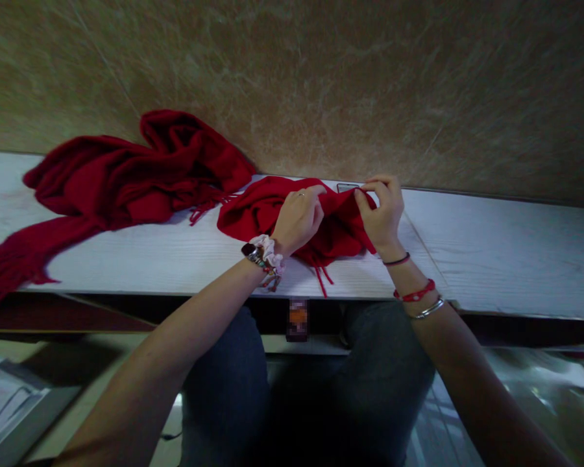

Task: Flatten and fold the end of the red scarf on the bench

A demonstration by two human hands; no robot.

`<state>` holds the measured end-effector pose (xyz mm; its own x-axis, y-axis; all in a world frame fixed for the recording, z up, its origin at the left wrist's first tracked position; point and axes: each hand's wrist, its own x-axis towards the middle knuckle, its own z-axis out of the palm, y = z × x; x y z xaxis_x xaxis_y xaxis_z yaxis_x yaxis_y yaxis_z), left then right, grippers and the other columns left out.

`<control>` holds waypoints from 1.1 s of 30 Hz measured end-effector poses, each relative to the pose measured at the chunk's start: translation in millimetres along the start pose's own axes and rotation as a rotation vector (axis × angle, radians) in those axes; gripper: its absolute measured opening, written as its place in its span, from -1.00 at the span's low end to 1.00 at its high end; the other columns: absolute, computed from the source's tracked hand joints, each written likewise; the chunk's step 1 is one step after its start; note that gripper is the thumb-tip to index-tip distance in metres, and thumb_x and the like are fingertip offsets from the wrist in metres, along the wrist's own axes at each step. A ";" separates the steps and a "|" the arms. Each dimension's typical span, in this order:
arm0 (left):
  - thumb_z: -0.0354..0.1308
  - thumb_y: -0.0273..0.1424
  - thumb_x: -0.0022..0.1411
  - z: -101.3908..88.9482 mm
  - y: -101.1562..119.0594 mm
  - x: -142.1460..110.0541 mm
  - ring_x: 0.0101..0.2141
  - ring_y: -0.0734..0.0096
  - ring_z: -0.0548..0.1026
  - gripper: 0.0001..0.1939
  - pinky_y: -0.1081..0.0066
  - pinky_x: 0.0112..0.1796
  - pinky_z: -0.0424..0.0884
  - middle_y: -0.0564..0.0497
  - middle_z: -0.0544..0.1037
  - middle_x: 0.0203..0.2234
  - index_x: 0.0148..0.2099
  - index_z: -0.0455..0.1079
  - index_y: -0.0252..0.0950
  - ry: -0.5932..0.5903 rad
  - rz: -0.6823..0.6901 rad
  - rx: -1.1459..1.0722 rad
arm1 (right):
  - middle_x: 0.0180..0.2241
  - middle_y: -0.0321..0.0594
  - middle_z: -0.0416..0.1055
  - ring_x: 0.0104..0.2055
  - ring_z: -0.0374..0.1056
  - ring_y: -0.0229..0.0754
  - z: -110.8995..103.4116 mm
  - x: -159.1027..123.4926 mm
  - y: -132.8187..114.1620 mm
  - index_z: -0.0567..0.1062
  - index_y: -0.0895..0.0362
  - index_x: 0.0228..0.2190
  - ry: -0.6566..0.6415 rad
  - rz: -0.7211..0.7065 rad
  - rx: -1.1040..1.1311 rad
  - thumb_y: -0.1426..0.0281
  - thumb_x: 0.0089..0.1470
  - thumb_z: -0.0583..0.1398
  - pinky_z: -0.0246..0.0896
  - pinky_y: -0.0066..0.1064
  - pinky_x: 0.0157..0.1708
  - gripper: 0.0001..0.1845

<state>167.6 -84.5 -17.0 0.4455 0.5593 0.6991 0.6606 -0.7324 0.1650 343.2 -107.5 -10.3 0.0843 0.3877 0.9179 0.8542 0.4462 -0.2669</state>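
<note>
A crumpled red scarf (253, 211) with a short fringe lies on the white wood-grain shelf, between and under both my hands. My left hand (299, 217) is closed over its middle, fingers curled into the cloth and the fingertips partly hidden. With thumb and fingers, my right hand (385, 211) pinches the scarf's right edge and lifts it slightly. To the left, a larger bunched red fringed cloth (121, 178) rests against the wall; its fringe meets the first scarf, and I cannot tell whether the two are joined.
The white shelf (506, 253) runs across the view below a brown marbled wall (340, 84). A small flat dark-framed object (348, 188) lies at its back edge, partly covered. Below are my legs, a blurred orange-and-dark item (298, 319) and papers (4, 402) at lower left.
</note>
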 end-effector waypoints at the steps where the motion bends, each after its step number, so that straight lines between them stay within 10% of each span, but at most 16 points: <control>1: -0.22 -0.41 0.30 -0.6 0.8 0.0 -0.19 0.28 0.41 -0.69 0.29 -0.14 0.25 -0.12 0.47 -0.24 0.02 0.19 -0.35 -0.021 0.020 0.008 | -0.34 -0.23 0.30 -0.22 0.27 -0.16 0.3 0.1 1.4 0.38 0.09 -0.47 0.004 0.007 0.000 0.38 0.05 0.13 0.24 -0.18 -0.15 -0.91; 15: 0.09 -0.20 0.13 2.1 10.4 -1.8 -0.06 0.02 0.32 -0.46 0.06 -0.03 0.07 -0.23 0.37 -0.06 0.12 0.16 -0.31 0.026 -0.016 0.180 | -0.34 -0.22 0.31 -0.21 0.29 -0.15 -1.0 -0.8 -7.6 0.36 0.08 -0.47 -0.010 -0.044 0.047 0.37 0.06 0.12 0.24 -0.19 -0.16 -0.91; 33: -0.21 -0.51 0.26 1.7 -0.2 2.4 -0.09 0.20 0.38 -0.62 0.19 -0.05 0.20 -0.15 0.46 -0.13 0.09 0.21 -0.33 -0.070 0.026 0.073 | -0.33 -0.22 0.30 -0.21 0.28 -0.16 1.1 -0.5 1.7 0.35 0.09 -0.47 -0.031 -0.004 0.037 0.31 0.08 0.11 0.22 -0.18 -0.12 -0.86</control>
<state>169.5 -82.3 -16.5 0.5026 0.5677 0.6520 0.6890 -0.7185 0.0945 344.0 -106.1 -11.5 0.0649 0.4104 0.9096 0.8348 0.4771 -0.2748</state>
